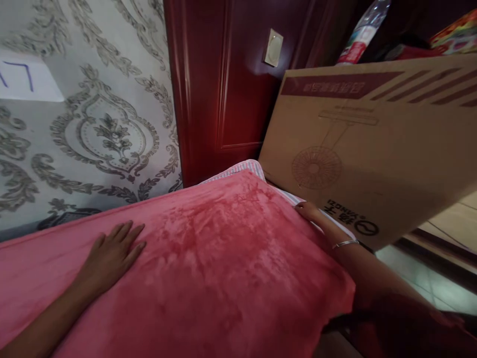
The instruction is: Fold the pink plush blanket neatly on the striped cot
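Observation:
A pink plush blanket [194, 258] covers a bed-like surface, with darker brushed patches across its middle. My left hand [114, 253] lies flat on it at the left, fingers spread and holding nothing. At the right edge, my right hand [308, 211], with a bracelet on the wrist, has its fingers curled at the blanket's border, by the striped pad [255, 168] underneath. The fingertips are partly hidden there. The pad's white, grey-striped corner sticks out beyond the blanket at the far end. The blanket's near right corner hangs over the edge.
A large cardboard box [335, 129] with a printed fan leans close beside the right edge. A plastic bottle [363, 35] stands behind it. A dark red wooden panel [238, 99] and a patterned wall [115, 134] border the far side. Tiled floor [421, 278] shows at lower right.

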Available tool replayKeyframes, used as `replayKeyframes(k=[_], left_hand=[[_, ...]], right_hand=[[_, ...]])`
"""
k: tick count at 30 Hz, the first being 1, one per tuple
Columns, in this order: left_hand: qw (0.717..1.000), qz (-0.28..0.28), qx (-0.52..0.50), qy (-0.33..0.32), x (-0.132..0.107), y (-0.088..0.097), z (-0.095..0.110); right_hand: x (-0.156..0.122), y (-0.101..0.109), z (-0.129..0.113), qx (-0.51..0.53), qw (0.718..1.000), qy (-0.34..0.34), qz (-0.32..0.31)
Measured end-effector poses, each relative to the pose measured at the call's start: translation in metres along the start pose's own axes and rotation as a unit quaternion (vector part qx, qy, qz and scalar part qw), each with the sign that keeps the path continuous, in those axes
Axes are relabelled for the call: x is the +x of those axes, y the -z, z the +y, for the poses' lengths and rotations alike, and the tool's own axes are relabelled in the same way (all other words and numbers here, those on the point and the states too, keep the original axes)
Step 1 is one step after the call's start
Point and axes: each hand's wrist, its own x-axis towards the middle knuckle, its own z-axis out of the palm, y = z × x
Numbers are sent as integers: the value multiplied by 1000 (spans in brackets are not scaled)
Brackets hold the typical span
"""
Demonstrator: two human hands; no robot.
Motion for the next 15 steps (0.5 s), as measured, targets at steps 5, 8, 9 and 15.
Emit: replayKeyframes(k=[5, 8, 9, 15], left_hand=[[1000, -3, 11, -8, 1, 4, 2], [1000, 9, 14, -10, 2, 0, -2], [1000, 12, 15, -10, 2, -2, -3], [1000, 12, -6, -5, 3, -8, -7]], right_hand=[[-15, 8, 16, 0, 1000, -31, -3], [-12, 10, 21, -16, 996, -75, 41], [-10, 10, 23, -23, 995, -89, 49], [-9, 4, 26, -31, 995, -88, 25]])
